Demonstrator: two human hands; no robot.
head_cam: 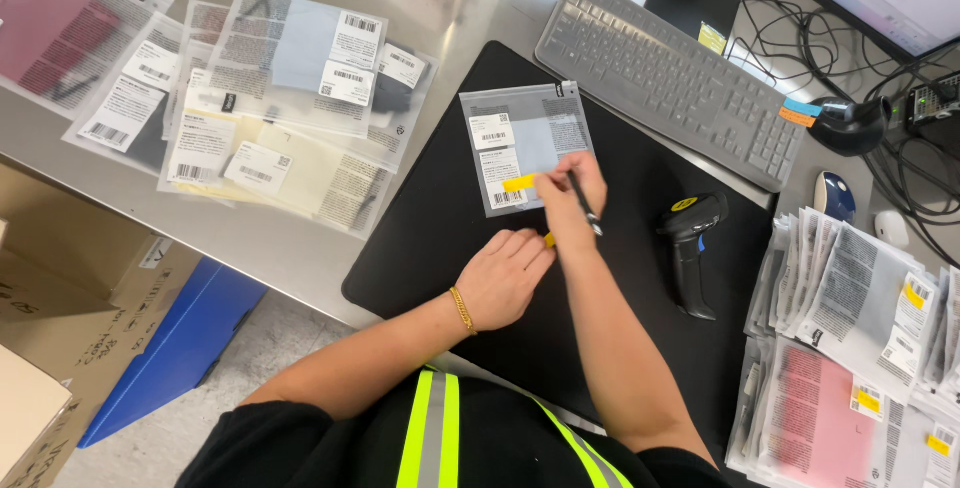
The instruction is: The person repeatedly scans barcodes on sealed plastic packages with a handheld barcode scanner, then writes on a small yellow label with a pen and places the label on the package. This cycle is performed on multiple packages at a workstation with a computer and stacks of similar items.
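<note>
1. I read the step in hand as labelling: a small clear bag (527, 146) lies flat on the black mat (440, 238), near the mat's 12 o'clock edge, and a yellow sticker (519, 183) sits on its lower part, beside its white barcode labels.

2. My right hand (572, 193) is at the bag's 5 o'clock corner. Its fingers are clenched round a dark pen (586, 206), and the thumb and forefinger touch the end of the yellow sticker, seemingly pressing it down.

3. My left hand (505, 273) rests on the mat at 6 o'clock from the bag, just beside the right wrist. Its fingers are curled over a small yellow piece (549, 239) that peeps out at the fingertips; I cannot tell whether they pinch it or only cover it.

4. A black handheld scanner (690, 248) lies on the mat at 3 o'clock from my hands, apart from both.

5. Bags already carrying yellow stickers are stacked at 4 o'clock on the worktop (300, 248); a spread of bags (280, 98) with no yellow that I can see lies at 10 o'clock.

6. My judgement: the sticker looks placed but not yet smoothed. The next move calls for firm, even pressure along it without covering the barcode, while the bag is kept from sliding on the mat.
</note>
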